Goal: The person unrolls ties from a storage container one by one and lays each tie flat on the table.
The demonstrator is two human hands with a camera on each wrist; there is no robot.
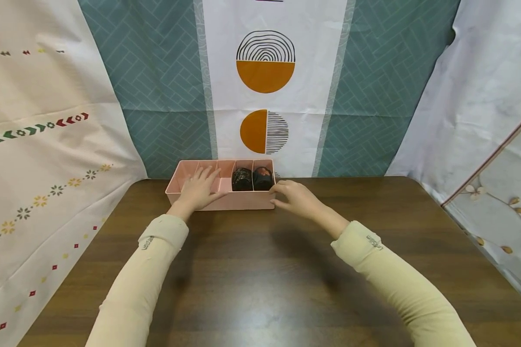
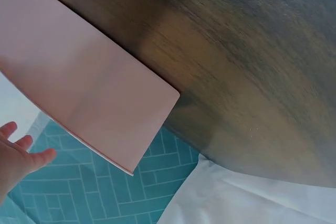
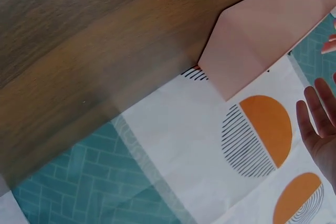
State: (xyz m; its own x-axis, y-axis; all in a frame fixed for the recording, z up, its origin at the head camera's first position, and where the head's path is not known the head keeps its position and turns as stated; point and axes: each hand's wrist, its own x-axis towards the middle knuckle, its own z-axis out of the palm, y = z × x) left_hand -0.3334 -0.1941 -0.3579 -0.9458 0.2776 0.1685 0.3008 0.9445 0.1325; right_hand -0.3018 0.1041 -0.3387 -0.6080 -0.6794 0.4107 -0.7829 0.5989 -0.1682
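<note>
A long pink divided box (image 1: 239, 201) stands at the far side of the table. Its two right-hand compartments each hold a dark, rounded bundle: one with a fine gold-toned pattern (image 1: 242, 180), the other with an orange-red motif (image 1: 262, 179). My left hand (image 1: 196, 189), fingers spread, overlaps the left and middle compartments. Beside the box's right end is my right hand (image 1: 296, 197), its fingers loosely bent and nothing in them. Both wrist views show the pink outer wall (image 2: 105, 82) tilted across the picture, with extended fingers (image 3: 317, 111) of the right hand past the rim.
The brown wooden table (image 1: 260, 270) stretches from the box toward me. Behind it hangs a teal and white patterned curtain (image 1: 360, 96). Pale cloths hang at the left (image 1: 47, 159) and right (image 1: 482, 120), bordering the table's sides.
</note>
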